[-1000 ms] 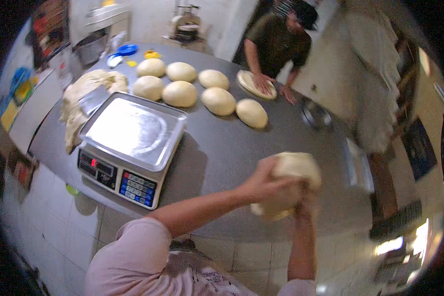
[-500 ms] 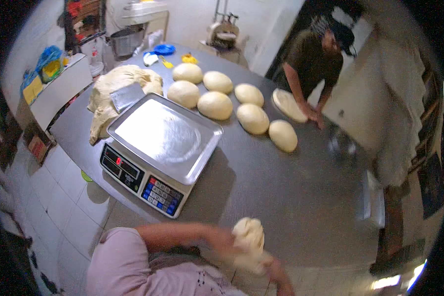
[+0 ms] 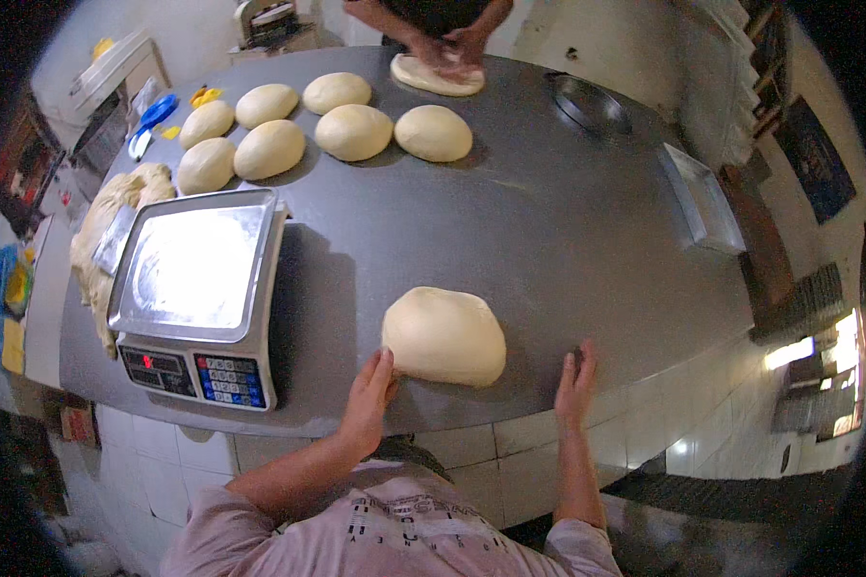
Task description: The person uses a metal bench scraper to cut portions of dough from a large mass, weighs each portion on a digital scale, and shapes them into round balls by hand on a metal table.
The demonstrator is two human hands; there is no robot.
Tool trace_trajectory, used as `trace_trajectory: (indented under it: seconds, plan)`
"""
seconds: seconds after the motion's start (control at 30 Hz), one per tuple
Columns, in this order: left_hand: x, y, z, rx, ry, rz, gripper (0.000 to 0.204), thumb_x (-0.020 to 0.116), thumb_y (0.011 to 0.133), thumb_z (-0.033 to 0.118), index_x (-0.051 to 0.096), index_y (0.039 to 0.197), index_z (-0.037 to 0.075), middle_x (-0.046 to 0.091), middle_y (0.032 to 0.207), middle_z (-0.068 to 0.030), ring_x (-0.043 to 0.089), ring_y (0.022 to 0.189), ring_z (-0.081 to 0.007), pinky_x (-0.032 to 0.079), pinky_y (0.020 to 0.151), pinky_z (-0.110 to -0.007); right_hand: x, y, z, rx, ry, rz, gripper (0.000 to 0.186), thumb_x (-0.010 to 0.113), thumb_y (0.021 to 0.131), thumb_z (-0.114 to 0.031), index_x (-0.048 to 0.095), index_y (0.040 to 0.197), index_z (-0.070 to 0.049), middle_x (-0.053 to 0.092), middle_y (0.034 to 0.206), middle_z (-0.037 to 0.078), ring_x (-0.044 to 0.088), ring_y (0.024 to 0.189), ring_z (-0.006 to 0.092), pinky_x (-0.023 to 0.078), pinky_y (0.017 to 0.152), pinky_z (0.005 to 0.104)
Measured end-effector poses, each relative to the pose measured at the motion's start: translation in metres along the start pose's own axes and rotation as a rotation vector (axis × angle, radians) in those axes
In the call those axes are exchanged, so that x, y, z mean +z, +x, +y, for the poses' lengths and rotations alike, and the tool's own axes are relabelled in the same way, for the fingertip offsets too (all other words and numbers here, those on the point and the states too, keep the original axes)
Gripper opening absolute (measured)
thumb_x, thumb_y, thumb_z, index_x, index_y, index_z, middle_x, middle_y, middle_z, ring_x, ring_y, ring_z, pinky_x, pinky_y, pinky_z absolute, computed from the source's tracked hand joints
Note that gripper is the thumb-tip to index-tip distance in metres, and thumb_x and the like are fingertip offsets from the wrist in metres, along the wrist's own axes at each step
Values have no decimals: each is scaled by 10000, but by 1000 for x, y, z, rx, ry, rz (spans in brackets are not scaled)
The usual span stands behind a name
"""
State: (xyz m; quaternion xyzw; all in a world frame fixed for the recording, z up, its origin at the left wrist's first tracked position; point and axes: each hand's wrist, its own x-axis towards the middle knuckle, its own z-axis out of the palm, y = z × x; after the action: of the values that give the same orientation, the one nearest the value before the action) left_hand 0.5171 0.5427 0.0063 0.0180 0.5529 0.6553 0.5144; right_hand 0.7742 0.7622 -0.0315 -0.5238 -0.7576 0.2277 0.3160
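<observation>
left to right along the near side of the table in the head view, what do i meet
White digital scale with square silver pan, bare left hand, large rounded pale dough piece, bare right hand.

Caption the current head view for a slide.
The left hand at the edge of a pale, rounded dough piece on a grey metal table, the right hand apart from it.

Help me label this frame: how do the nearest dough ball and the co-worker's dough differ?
The nearest dough ball is thick and rounded; the co-worker's dough is flattened. The dough ball lies toward the table's near edge, the co-worker's dough at its far edge. Both are pale.
</observation>
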Motion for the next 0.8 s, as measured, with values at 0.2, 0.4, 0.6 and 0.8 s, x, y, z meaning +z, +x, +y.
trace_trajectory:
  seconds: [0.2,0.4,0.6,0.8]
  plan:
    - [62,88,34,62,-129,-103,751,565,869,511,308,1418,67,451,1330,-154,453,1197,-268,371,998,-411,19,-14,-1,-53,104,250,396,495,937,-251,475,1250,-9,520,1219,162,489,1136,305,382,965,423]
    - [159,135,64,97,765,-476,809,605,823,531,322,1416,59,445,1345,-198,489,1189,-294,433,940,-436,18,-11,-12,26,104,251,432,499,931,-231,448,1303,-16,517,1234,141,482,1156,280,375,983,407]
    - [190,121,28,242,1420,-811,683,457,889,567,360,1404,129,444,1374,-180,458,1231,-351,386,1002,-449,24,-16,-44,-9,522,186,517,522,907,-201,390,1368,-9,448,1355,159,398,1266,264,303,1057,393]
    - [111,86,43,33,1196,-1057,828,413,867,662,295,1438,74,385,1410,-213,391,1290,-320,311,1059,-400,29,-91,-123,153,937,-81,487,521,912,-170,411,1346,21,481,1328,124,444,1222,201,334,1035,330]
